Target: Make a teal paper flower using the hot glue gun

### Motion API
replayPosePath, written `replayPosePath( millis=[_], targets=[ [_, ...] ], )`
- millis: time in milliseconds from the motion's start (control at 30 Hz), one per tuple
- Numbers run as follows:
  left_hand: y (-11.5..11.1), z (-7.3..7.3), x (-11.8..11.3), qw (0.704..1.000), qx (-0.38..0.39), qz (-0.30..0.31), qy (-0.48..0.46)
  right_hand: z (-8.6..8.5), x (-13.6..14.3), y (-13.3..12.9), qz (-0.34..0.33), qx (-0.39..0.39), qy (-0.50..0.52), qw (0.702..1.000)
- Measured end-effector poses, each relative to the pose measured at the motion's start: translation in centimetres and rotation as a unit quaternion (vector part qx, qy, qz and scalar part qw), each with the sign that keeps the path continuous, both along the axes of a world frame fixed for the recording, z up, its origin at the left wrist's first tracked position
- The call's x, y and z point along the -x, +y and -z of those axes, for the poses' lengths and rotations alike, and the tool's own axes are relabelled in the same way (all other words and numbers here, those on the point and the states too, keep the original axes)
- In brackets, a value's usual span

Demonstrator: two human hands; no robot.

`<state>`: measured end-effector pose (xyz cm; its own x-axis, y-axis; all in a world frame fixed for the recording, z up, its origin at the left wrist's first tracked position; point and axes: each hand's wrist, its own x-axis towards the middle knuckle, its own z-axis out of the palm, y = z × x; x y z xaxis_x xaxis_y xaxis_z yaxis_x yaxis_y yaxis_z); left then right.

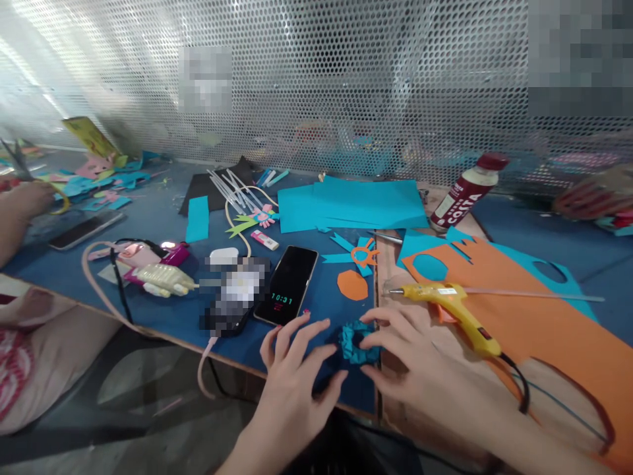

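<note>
A small ring of folded, crinkled blue paper [350, 349] lies on the table's front part, close to the seam with the bare wood. My right hand [410, 359] reaches round its right side, fingertips on the paper and thumb at its lower edge. Just left of the ring is my left hand [297, 376], its fingers spread and curved, apart from the paper and holding nothing. Beyond the hands lie an orange paper disc [353, 285] and blue paper strips [339, 254] with an orange cut-out [364, 255] on them.
A yellow glue gun [459, 303] lies on orange paper [519, 277] at right. Two phones, one a black phone [287, 287], lie left of centre. Behind are blue sheets [366, 204], glue sticks [237, 191] and a bottle [467, 191]. Another person's hand [37, 198] is far left.
</note>
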<state>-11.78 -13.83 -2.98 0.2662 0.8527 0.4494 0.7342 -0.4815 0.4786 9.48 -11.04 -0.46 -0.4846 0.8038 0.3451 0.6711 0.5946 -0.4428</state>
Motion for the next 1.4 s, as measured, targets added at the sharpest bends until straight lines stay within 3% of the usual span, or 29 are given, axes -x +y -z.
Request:
replayPosePath(
  millis=[300, 433, 533, 633, 767, 833, 933, 1100, 1167, 1267, 1400],
  targets=[
    [0.6, 0.4, -1.0, 1.000, 0.015, -0.008, -0.013, -0.6, -0.5, -0.4, -0.001, 0.034, 0.004, 0.999],
    [0.5, 0.1, -1.3, 0.997, 0.020, -0.001, -0.072, -0.7, -0.6, -0.4, 0.012, 0.025, -0.002, 1.000],
    [0.4, -0.3, -1.0, 0.986, 0.053, 0.042, -0.151, -0.6, -0.7, -0.4, 0.018, 0.012, -0.003, 1.000],
    [0.2, -0.7, -0.6, 0.952, 0.145, 0.087, -0.255, -0.4, -0.6, -0.4, 0.023, -0.013, 0.004, 1.000],
    [-0.2, -1.0, -0.6, 0.864, 0.294, 0.121, -0.390, -0.2, -0.4, -0.4, 0.035, -0.048, -0.006, 0.998],
    [-0.3, -1.0, -0.6, 0.850, 0.311, 0.110, -0.411, -0.4, -0.3, -0.4, 0.046, -0.065, -0.027, 0.996],
    [-0.2, -1.0, -0.5, 0.900, 0.243, 0.081, -0.352, -0.9, -0.5, -0.5, 0.047, -0.102, -0.077, 0.991],
    [0.6, -0.9, -0.6, 0.981, 0.108, 0.042, -0.156, -1.1, -0.8, -0.9, 0.012, -0.157, -0.171, 0.973],
    [1.0, -0.6, -0.9, 0.993, 0.066, 0.013, -0.094, -0.7, -0.7, -1.0, 0.023, -0.179, -0.178, 0.967],
    [1.4, -0.4, -1.4, 0.997, 0.055, 0.019, -0.045, 0.0, -0.6, -1.2, 0.037, -0.195, -0.170, 0.965],
    [1.4, -0.7, -1.2, 0.988, 0.092, 0.039, -0.122, 0.5, -0.6, -1.1, 0.042, -0.218, -0.166, 0.961]
  ],
)
